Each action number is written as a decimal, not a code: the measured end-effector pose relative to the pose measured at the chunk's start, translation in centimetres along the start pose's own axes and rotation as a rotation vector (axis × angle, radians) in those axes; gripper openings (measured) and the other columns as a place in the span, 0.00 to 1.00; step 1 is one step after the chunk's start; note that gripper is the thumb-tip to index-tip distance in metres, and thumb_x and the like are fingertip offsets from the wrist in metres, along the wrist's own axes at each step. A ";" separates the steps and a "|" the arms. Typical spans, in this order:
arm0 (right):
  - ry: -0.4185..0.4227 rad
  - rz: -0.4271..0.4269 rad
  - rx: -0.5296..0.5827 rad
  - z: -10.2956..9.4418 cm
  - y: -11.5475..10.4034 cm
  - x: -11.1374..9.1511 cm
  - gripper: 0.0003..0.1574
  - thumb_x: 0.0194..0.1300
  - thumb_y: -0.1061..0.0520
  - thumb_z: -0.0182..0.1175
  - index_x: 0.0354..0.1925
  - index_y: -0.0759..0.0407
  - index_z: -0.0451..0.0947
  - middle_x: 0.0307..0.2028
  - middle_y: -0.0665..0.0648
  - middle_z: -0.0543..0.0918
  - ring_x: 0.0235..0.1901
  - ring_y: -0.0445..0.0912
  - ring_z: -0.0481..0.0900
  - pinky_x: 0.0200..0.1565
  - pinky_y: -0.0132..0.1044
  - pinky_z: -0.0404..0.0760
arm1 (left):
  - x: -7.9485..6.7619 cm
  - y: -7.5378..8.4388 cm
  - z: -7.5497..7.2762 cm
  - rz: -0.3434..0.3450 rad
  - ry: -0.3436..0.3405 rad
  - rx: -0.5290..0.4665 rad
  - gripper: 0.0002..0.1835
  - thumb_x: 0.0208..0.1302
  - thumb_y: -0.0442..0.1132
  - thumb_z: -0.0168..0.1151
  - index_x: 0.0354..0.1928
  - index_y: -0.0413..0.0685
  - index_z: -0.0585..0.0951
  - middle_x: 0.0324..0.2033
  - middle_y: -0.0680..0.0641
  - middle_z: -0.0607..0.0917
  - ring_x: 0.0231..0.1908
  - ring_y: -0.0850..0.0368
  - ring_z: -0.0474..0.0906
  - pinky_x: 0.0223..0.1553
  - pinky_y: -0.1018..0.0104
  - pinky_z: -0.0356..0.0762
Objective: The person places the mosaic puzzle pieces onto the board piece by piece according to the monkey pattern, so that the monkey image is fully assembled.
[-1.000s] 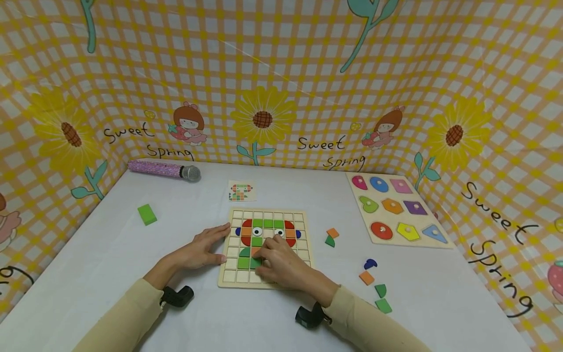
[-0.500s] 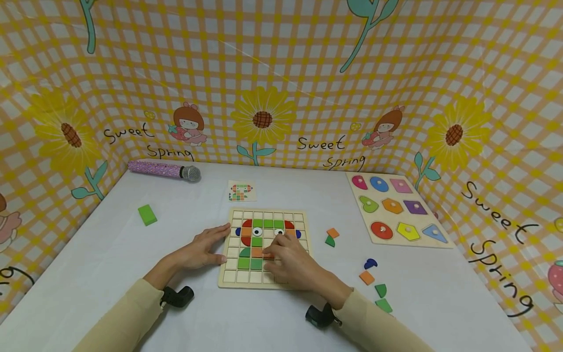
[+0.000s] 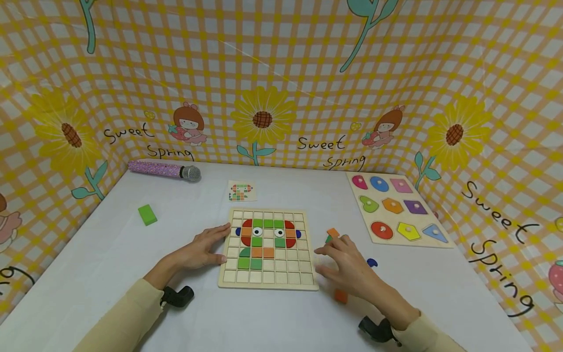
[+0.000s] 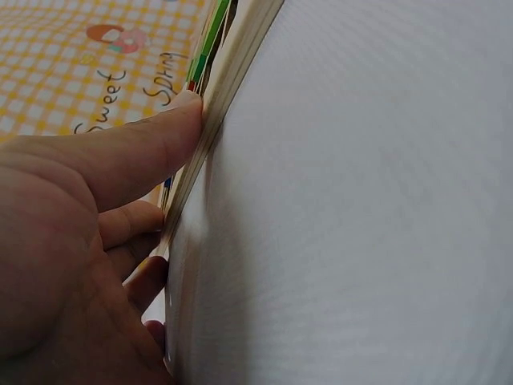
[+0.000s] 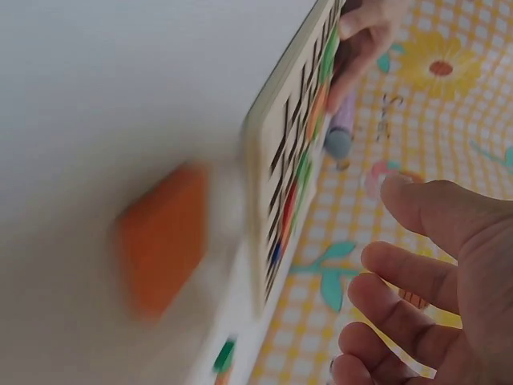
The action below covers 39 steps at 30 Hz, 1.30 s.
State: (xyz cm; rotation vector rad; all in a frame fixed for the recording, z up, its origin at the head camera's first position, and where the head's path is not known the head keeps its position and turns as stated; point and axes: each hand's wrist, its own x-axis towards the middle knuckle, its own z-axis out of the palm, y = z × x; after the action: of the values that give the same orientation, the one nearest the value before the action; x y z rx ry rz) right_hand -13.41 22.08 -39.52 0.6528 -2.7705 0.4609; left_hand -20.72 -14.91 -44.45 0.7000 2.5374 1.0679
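While the left hand point(image 3: 198, 250) touches the grid board point(image 3: 292, 277), fingers extended, the empty right hand point(image 3: 346, 268), fingers loosely parted, is nearer the orange tile point(image 3: 340, 296), just bodyward.

Left grip point(image 3: 198, 250) touches board point(image 3: 280, 277) — right grip point(image 3: 347, 268) near.

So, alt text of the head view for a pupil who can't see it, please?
A person's left hand touches the left edge of a grid board; the open right hand is off its right edge, near loose pieces. Tiles on the board form a two-eyed figure. Beyond lie a card and microphone; at right, a shape puzzle.
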 end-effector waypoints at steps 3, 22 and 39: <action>-0.007 0.042 -0.025 -0.7 1.2 -1.4 0.22 0.46 0.52 0.74 0.42 0.56 0.84 0.36 0.48 0.78 0.39 0.41 0.64 0.37 0.33 0.70 | 0.0 0.0 0.0 0.000 0.000 -0.001 0.43 0.58 0.45 0.64 0.72 0.46 0.55 0.74 0.45 0.51 0.73 0.37 0.42 0.68 0.33 0.38; -0.122 0.266 -0.147 -2.3 6.4 -6.4 0.16 0.46 0.48 0.73 0.35 0.51 0.85 0.28 0.46 0.76 0.37 0.45 0.65 0.37 0.37 0.64 | 0.0 -0.2 0.1 0.014 -0.003 -0.007 0.42 0.59 0.44 0.64 0.72 0.45 0.56 0.74 0.45 0.51 0.73 0.37 0.42 0.68 0.33 0.38; -0.174 0.297 -0.139 -1.7 6.9 -5.8 0.16 0.47 0.51 0.72 0.35 0.55 0.84 0.33 0.50 0.81 0.38 0.47 0.68 0.40 0.41 0.69 | 0.1 -0.1 0.0 0.023 0.002 0.004 0.43 0.59 0.45 0.64 0.72 0.45 0.55 0.74 0.45 0.51 0.73 0.37 0.42 0.68 0.34 0.38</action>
State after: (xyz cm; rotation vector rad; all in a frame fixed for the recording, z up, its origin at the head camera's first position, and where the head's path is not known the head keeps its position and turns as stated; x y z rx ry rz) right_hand -11.27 30.81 -41.45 0.2612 -3.0461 0.2754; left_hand -20.82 -14.96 -44.54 0.7312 2.5396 1.0712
